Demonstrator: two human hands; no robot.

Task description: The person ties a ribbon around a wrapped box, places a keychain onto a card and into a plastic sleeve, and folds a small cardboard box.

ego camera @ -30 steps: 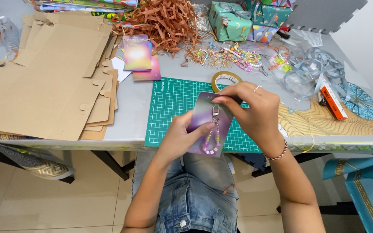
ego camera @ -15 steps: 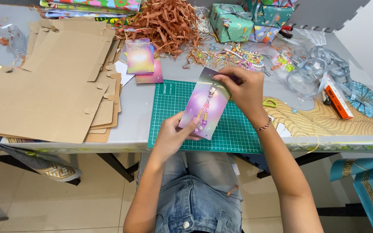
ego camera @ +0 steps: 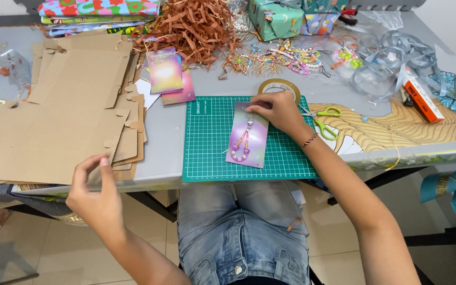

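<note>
Right hand [ego camera: 278, 111] presses fingertips on the top of the purple card [ego camera: 248, 141] lying on the green cutting mat [ego camera: 207, 142], while left hand [ego camera: 93, 192], fingers loosely curled and holding nothing, hovers left of the mat.

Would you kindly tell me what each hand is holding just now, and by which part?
Neither hand grips anything. The right hand presses its fingertips on the top edge of the card lying on the green mat; the left hand is empty.

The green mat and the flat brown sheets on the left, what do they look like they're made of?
Green mat: probably matte rubbery vinyl; it lies flat with a printed white grid. Brown sheets: dull kraft cardboard, with die-cut tabs and fold lines, like unfolded boxes.
</note>
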